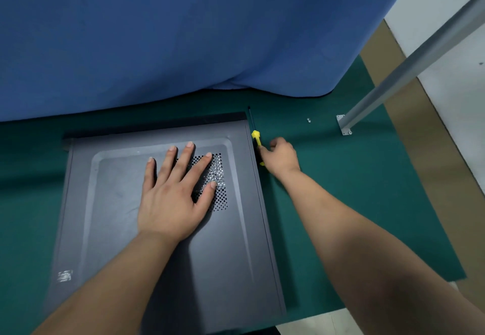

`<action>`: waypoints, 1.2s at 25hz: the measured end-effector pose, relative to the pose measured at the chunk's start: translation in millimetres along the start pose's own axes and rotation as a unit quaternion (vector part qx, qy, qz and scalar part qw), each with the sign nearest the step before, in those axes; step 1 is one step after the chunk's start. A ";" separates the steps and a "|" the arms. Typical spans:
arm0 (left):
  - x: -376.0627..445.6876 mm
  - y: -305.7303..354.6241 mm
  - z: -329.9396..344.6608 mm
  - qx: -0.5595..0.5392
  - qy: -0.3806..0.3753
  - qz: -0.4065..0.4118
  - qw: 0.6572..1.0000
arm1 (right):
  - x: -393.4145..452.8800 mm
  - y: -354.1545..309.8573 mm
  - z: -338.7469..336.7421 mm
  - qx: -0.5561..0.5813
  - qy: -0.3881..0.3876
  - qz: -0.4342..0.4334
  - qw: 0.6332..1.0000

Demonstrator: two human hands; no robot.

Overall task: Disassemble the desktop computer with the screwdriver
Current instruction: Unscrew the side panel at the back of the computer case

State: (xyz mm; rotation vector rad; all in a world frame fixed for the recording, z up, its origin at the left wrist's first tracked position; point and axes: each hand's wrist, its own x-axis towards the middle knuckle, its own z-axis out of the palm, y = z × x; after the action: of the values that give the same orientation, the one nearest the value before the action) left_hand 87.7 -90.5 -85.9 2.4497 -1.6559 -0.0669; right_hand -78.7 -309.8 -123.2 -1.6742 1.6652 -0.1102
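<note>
A dark grey desktop computer case (110, 216) lies flat on its side on the green mat, its side panel with a perforated vent facing up. My left hand (175, 190) presses flat on the panel, fingers spread over the vent. A screwdriver with a yellow and black handle (256, 139) lies along the case's right edge, its thin shaft pointing away from me. My right hand (282, 157) is beside the case with its fingers curled round the handle's near end. Two small loose screws (309, 120) lie on the mat to the right.
A blue cloth (183, 32) hangs down behind the case and bulges onto the green mat (354, 190). A grey metal post with a bolted base plate (344, 124) stands at the right rear. Brown cardboard and white floor lie beyond the mat's right edge.
</note>
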 end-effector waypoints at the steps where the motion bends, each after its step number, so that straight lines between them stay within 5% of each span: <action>1: 0.7 0.9 -2.0 -0.005 -0.003 -0.001 1.000 | -18.3 1.9 -6.4 0.028 0.016 -0.015 0.999; 6: -14.5 -3.0 -25.0 -0.070 -0.067 0.019 0.995 | -142.5 -2.1 -26.4 0.065 0.096 -0.184 0.976; 12: -117.7 -40.4 -50.7 -0.120 -0.125 0.096 0.980 | -266.8 18.9 9.8 -0.254 -0.046 -0.440 0.860; 17: -183.5 -76.1 -61.9 -0.055 -0.177 0.147 0.972 | -301.2 44.6 44.4 -0.434 -0.043 -0.430 0.791; 24: -191.8 -61.5 -47.6 0.073 -0.152 0.064 0.984 | -292.4 33.2 53.9 -0.469 -0.019 -0.393 0.790; 30: -197.3 -63.9 -36.9 0.102 -0.094 0.088 0.986 | -289.7 40.0 60.0 -0.471 0.007 -0.400 0.786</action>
State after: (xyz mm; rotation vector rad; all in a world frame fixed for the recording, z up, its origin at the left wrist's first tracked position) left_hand 76.9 119.5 -73.7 2.4930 -2.0478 -0.1119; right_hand -121.0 -20.9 -61.0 -3.0612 0.8757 0.3756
